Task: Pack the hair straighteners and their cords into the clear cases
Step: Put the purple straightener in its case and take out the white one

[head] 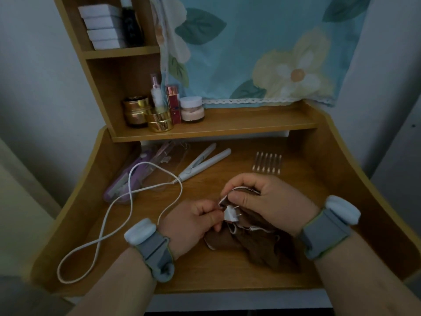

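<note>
Two hands at work near the front of the bench (227, 279), over a brown cloth pouch (257, 245). Left hand (193, 222): fingers pinched together on the white plug (230, 214), prongs pointing right toward the pouch mouth. Right hand (262, 199): fingers curled on the pouch's white-trimmed rim, holding it open just beside the plug. White cord (118, 201): runs from the plug back under the left hand, loops wide across the left of the bench, ends at the white straightener (202, 165). That straightener lies diagonally, well beyond both hands, long axis running from near left to far right. Purple straightener (127, 179): far left, beside a clear case (173, 165), its outline hard to read. The plug sits touching the pouch opening; the next move likely turns on that short rightward gap.
</note>
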Demonstrator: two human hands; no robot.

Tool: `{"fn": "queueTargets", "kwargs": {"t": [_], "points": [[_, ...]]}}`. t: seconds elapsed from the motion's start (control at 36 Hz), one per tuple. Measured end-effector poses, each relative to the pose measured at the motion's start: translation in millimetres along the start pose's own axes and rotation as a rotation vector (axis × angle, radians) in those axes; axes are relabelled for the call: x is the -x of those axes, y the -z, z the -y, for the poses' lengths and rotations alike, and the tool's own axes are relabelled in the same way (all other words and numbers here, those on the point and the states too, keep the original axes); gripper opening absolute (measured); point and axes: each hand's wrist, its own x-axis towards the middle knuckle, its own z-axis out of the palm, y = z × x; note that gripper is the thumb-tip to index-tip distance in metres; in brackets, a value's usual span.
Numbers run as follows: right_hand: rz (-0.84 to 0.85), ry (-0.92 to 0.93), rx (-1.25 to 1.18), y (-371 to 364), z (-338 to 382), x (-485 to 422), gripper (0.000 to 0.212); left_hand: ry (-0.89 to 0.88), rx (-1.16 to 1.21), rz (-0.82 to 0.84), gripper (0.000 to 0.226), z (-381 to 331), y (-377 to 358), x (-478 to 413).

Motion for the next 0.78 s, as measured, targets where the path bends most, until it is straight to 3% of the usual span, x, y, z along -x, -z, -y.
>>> {"fn": "queueTargets", "kwargs": {"t": [0.06,0.11,0.22,0.31,0.44,0.53,0.64,0.78], "points": [[0.072,-0.035,-0.013,4,0,1,0.035,0.015,0.001,-0.01,0.033,-1,-1,-1],[0.085,-0.108,-0.178,8,-2,2,0.044,0.017,0.018,-0.01,0.032,-2,-1,-2],[0.135,-0.189,-0.294,12,-4,0,0.015,0.005,-0.007,-0.002,0.03,-5,-2,-2],[0.201,-0.248,-0.341,16,-4,-5,0.015,-0.006,-0.01,0.017,0.031,-6,-1,0],[0.311,-0.196,0.01,21,6,-16,0.01,0.007,0.013,0.042,0.03,-4,1,1],[0.346,-0.188,0.074,22,9,-19,0.012,0.014,0.021,0.048,0.029,-3,2,1],[0.304,-0.174,0.001,19,3,-17,0.008,0.03,0.031,0.045,0.025,-2,1,-3],[0.214,-0.193,-0.261,14,-3,-10,0.011,0.037,0.184,-0.008,0.025,1,-2,-5]]}}
